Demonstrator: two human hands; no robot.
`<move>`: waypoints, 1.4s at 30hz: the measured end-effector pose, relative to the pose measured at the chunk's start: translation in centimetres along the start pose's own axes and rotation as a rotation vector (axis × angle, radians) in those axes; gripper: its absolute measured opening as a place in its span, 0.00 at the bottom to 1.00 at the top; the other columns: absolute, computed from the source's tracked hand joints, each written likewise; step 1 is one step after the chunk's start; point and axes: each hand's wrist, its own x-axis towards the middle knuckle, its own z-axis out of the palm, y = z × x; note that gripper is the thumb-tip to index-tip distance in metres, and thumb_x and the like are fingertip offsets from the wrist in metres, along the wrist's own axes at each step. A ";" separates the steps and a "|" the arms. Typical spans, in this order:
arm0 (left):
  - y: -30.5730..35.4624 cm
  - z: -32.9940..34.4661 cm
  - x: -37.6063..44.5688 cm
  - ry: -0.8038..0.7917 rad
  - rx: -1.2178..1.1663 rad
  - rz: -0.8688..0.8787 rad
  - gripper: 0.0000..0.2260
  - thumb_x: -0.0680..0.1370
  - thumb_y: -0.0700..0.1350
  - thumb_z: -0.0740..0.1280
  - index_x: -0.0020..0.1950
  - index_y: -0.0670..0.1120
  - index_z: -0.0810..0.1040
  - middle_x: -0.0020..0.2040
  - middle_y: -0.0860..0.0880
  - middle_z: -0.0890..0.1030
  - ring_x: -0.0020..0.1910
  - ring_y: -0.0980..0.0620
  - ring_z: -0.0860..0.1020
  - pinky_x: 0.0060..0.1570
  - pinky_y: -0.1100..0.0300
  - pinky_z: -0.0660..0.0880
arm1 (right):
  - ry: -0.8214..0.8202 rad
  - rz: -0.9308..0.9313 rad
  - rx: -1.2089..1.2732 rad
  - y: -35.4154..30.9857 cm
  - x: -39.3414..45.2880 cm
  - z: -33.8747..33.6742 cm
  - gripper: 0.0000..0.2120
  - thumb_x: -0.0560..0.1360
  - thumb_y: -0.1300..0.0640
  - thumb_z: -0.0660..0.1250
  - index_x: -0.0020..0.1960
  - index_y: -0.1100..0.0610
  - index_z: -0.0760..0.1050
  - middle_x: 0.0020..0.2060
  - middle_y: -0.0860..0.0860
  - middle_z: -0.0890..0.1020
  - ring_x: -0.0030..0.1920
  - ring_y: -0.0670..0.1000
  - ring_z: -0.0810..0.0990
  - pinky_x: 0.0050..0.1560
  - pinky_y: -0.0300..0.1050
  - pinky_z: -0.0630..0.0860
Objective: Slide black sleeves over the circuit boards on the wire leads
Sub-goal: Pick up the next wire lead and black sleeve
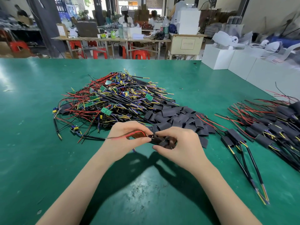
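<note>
At the near centre of the green matted workbench (40, 159), both hands met just above the surface. The left hand (126, 137) had its fingers curled round a red and black wire lead (129, 135), whose free end ran out to the left past the wrist. The right hand (180, 143) pinched a flat black tubular sleeve (162, 141) between thumb and curled fingers, its open end touching the left fingertips. Whether a circuit board lay inside that sleeve could not be told, as the fingers covered it.

Behind the hands lay a large tangled heap of unsleeved wire leads with small green circuit boards (113, 98). Just to its right, touching it, sat a loose pile of empty black sleeves (175, 116). Well apart to the right, a spread of finished leads with black sleeves already fitted (266, 127) lay near the bench edge, two of them (233, 137) set nearer the hands.

Beyond the bench stood white cartons (217, 57), red plastic stools (141, 54) and a wooden table (113, 40) where seated persons worked
</note>
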 end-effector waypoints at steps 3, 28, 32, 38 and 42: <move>0.0 -0.3 0.0 -0.089 0.038 0.084 0.06 0.70 0.33 0.75 0.45 0.39 0.85 0.43 0.43 0.81 0.41 0.44 0.80 0.46 0.59 0.78 | -0.119 -0.057 0.001 0.6 0.1 -0.5 0.22 0.66 0.46 0.76 0.59 0.46 0.80 0.56 0.40 0.80 0.51 0.45 0.71 0.55 0.39 0.68; -1.3 0.9 0.1 0.060 -0.268 -0.047 0.08 0.70 0.31 0.74 0.41 0.44 0.81 0.44 0.46 0.83 0.42 0.53 0.81 0.46 0.64 0.77 | 0.184 -0.254 0.008 1.3 0.7 0.9 0.11 0.74 0.54 0.67 0.54 0.54 0.81 0.47 0.47 0.82 0.47 0.52 0.77 0.47 0.53 0.72; -1.4 0.5 0.2 0.088 -0.382 -0.083 0.04 0.70 0.37 0.73 0.42 0.45 0.82 0.45 0.44 0.83 0.43 0.50 0.82 0.48 0.61 0.79 | 0.203 -0.236 0.040 1.2 0.6 0.7 0.13 0.73 0.56 0.71 0.58 0.53 0.80 0.52 0.47 0.81 0.50 0.52 0.77 0.50 0.54 0.72; -1.6 0.3 0.2 0.091 -0.410 -0.109 0.04 0.70 0.38 0.73 0.44 0.44 0.82 0.48 0.40 0.84 0.46 0.47 0.82 0.52 0.55 0.80 | 0.188 -0.384 -0.115 0.4 0.7 0.3 0.15 0.72 0.63 0.71 0.58 0.53 0.80 0.57 0.54 0.77 0.48 0.53 0.77 0.46 0.52 0.73; -1.7 0.5 0.3 0.069 -0.414 -0.114 0.04 0.70 0.37 0.73 0.43 0.43 0.82 0.46 0.41 0.84 0.45 0.48 0.83 0.51 0.56 0.80 | 0.216 -0.439 -0.259 -0.3 0.8 0.4 0.14 0.68 0.69 0.70 0.51 0.56 0.81 0.54 0.56 0.79 0.41 0.54 0.77 0.37 0.47 0.76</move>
